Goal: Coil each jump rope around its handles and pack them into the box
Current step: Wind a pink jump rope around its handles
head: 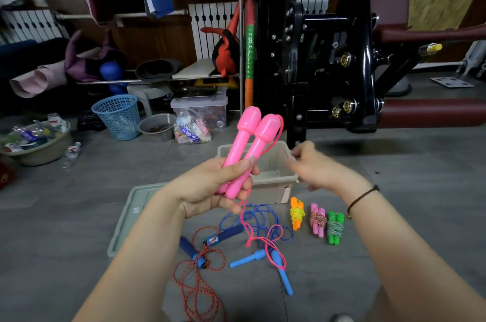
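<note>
My left hand (210, 190) grips two pink jump-rope handles (247, 142) held side by side, tips pointing up and away. Their pink cord (249, 227) hangs down to the floor. My right hand (313, 166) is blurred beside the handles, over the box; whether it pinches the cord I cannot tell. The beige plastic box (276, 184) stands just behind my hands. Three coiled ropes lie to its right: orange (297, 213), pink (317, 220), green (335, 227). Loose on the floor are a blue rope with light blue handles (263, 256) and a red-speckled rope with dark blue handles (200, 253).
The box's lid (131, 216) lies flat to the left under my left arm. A black exercise machine (328, 58) stands behind the box. A blue mesh basket (118, 116), a clear storage bin (200, 108) and a basin of clutter (34, 142) sit at the back left.
</note>
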`<state>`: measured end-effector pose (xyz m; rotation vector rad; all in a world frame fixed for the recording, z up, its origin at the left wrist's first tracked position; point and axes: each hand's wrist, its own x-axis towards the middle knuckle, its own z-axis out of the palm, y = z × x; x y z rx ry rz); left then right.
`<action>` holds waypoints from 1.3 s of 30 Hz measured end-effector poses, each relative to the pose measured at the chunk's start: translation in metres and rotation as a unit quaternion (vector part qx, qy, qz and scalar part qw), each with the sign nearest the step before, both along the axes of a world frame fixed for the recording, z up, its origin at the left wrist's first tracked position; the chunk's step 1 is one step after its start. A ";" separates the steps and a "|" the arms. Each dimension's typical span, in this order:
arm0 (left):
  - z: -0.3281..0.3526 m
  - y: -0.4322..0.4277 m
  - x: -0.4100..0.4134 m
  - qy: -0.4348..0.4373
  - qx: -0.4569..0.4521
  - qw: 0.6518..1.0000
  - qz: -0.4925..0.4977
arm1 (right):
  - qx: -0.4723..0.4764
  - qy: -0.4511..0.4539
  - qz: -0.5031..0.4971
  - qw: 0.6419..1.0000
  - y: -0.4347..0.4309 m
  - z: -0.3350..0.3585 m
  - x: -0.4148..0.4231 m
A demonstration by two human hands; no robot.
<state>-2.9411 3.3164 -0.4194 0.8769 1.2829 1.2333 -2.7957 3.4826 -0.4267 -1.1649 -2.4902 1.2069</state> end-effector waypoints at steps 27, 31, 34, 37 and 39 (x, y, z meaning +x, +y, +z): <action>-0.014 0.011 0.007 0.539 -0.287 0.779 -0.145 | 0.346 -0.024 0.162 0.924 -0.014 -0.001 -0.011; -0.005 -0.006 0.005 0.438 -0.235 0.843 -0.206 | 0.120 0.073 0.223 0.965 -0.010 0.001 -0.006; 0.003 -0.021 0.000 0.289 -0.173 0.900 -0.276 | -0.025 0.164 0.247 0.955 -0.011 0.000 -0.008; 0.002 -0.029 -0.005 0.195 -0.058 0.945 -0.256 | -0.125 0.215 0.198 0.948 -0.014 -0.013 -0.016; 0.000 -0.028 -0.009 0.177 -0.014 0.973 -0.145 | -0.226 0.250 0.145 0.930 -0.021 -0.018 -0.021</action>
